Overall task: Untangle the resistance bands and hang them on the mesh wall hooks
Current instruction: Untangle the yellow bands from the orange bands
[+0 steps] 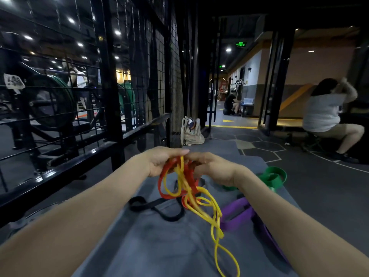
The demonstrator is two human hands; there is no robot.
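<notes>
My left hand (pixel 162 160) and my right hand (pixel 211 166) meet above a grey mat (pixel 159 236), both gripping a knot of a thin yellow band (pixel 214 212) and a wider red band (pixel 161 182). The yellow band hangs down in loops onto the mat. A black band (pixel 159 206) lies on the mat under the tangle. A purple band (pixel 237 214) lies to the right, and a green band (pixel 273 176) sits beyond my right wrist. The black mesh wall (pixel 127 76) stands to the left; I cannot make out its hooks.
A black steel rail (pixel 79 162) runs along the foot of the mesh wall. A beige bag (pixel 191 131) leans on the floor ahead. A person in a white shirt (pixel 323 110) sits at the right. Another person crouches far down the corridor. Barbell plates (pixel 54 100) stand behind the mesh.
</notes>
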